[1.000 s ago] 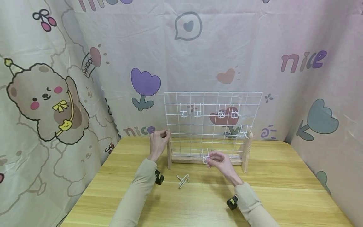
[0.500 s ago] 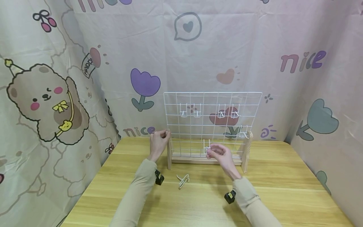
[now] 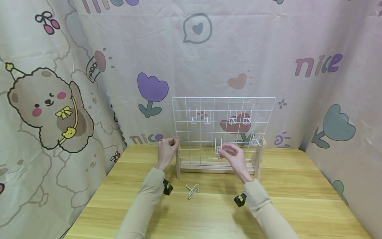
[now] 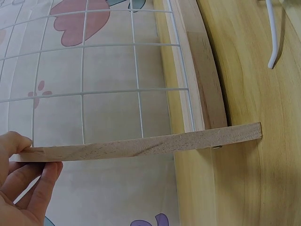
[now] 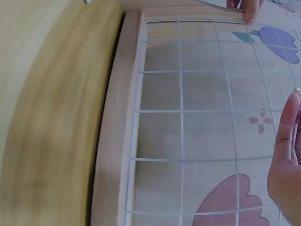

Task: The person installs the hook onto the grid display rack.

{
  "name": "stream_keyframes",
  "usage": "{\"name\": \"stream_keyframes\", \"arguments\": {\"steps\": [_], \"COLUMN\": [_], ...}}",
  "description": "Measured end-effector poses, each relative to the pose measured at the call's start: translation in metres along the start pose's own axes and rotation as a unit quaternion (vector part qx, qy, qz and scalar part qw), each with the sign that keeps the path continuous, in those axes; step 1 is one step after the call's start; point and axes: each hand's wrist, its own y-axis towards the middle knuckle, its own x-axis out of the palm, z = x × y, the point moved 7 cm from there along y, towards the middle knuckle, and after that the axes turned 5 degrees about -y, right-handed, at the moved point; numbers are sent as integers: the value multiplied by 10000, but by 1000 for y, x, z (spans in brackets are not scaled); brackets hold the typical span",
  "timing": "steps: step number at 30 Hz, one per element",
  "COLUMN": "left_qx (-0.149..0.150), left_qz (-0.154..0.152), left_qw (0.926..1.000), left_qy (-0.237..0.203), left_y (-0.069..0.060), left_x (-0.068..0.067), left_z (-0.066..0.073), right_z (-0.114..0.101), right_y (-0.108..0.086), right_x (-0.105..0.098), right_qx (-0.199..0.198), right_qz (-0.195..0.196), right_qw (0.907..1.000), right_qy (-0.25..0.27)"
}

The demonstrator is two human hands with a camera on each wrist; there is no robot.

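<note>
A white wire grid panel (image 3: 200,136) stands upright in a wooden base with side posts. My left hand (image 3: 168,151) pinches the top of the left wooden post (image 4: 113,145) between thumb and fingers. In my right hand (image 3: 234,157) a white wire hook (image 3: 218,146) is pinched, its prongs pointing up, in front of the middle of the grid; whether it touches the wires I cannot tell. The right wrist view shows that hand (image 5: 286,155) at its right edge, with the hook mostly out of sight. Several similar hooks hang on the grid, among them one at the upper left (image 3: 193,117).
One more white hook (image 3: 192,191) lies on the wooden table (image 3: 206,212) in front of the base. The right post (image 3: 260,161) bounds the stand on that side. Behind the table hangs a printed curtain (image 3: 197,66), and another drapes the left side.
My right hand has risen with the hook, from the level of the base's crossbar to about the middle of the grid. The left hand keeps its place on the post.
</note>
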Motion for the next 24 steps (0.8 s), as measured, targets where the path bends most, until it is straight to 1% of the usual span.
{"name": "stream_keyframes", "arguments": {"steps": [6,10,16,20,24], "left_qx": [-20,-20,-42,-83,-55], "left_qz": [-2,0,-7,-17,-4], "left_qw": [10000,10000,10000,10000,10000], "left_qy": [44,36,53,39,30], "left_y": [0,1,0,0,0], "left_x": [0,0,0,0,0], "left_z": [0,-1,-2,-1,0], "right_z": [-5,-9,-15,-17,-17], "right_y": [7,11,16,19,22], "right_x": [-3,-5,-6,-6,-5], "right_qx": [8,22,-4,29,50], "right_qz": [160,251,327,358,362], "right_qw": [9998,9996,9995,9993,9993], "right_qy": [-141,-87,-30,-72,-101]}}
